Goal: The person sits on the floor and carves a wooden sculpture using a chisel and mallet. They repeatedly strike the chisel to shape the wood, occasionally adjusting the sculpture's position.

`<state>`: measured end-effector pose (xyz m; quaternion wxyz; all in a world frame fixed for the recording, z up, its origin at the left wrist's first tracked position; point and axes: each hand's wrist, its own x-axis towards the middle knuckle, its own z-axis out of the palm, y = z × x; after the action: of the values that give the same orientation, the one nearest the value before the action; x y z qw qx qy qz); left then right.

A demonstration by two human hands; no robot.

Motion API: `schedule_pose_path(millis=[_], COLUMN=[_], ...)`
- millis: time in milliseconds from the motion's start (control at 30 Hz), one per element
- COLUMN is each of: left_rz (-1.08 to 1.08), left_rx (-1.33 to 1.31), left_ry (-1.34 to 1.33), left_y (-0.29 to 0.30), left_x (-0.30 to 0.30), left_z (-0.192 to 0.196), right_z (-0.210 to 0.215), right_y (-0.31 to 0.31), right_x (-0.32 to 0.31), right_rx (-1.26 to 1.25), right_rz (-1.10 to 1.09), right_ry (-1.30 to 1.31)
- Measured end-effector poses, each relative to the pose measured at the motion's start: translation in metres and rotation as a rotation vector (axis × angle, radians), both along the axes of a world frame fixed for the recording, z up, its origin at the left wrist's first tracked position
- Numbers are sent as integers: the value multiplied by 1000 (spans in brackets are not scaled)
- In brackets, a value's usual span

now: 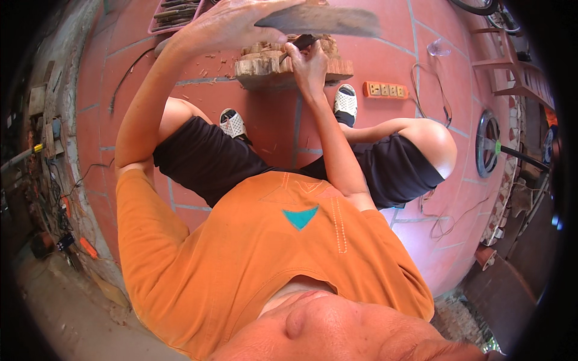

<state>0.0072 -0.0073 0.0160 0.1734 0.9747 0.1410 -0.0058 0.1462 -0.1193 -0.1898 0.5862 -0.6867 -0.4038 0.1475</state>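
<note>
My left hand (238, 23) is raised at the top, thumb and fingers around the near end of a long, flat, grey-brown slab (328, 21) that looks like wood and is blurred by motion. Below the slab, my right hand (310, 65) is closed on a slim, dark tool that looks like a chisel (305, 41). Its hold is just over a thick, rough-edged wooden block (265, 69) on the floor between my feet. Carved wood shows on top of the block, partly hidden by the slab and my hands; where the tool's tip rests is hidden.
A pink tray (152, 27) of several carving tools lies at the upper left. Wood chips litter the red tiles (265, 120). An orange power strip (385, 90) with a cable is right of the block. A pink chair (512, 66) and a wheel (487, 143) stand farther right.
</note>
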Motion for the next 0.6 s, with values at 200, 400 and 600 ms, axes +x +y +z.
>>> schedule_pose_path(millis=[200, 400, 600], left_rz=[-128, 43, 41], left_rx=[-24, -3, -141], left_ry=[-141, 67, -254], left_y=[23, 21, 20], left_x=[-2, 0, -21], left_z=[-56, -34, -29], right_z=[-8, -13, -2], right_y=[2, -5, -11], right_x=[4, 16, 10], right_rx=[-21, 66, 3], right_rz=[38, 66, 121], right_ry=[115, 700, 623])
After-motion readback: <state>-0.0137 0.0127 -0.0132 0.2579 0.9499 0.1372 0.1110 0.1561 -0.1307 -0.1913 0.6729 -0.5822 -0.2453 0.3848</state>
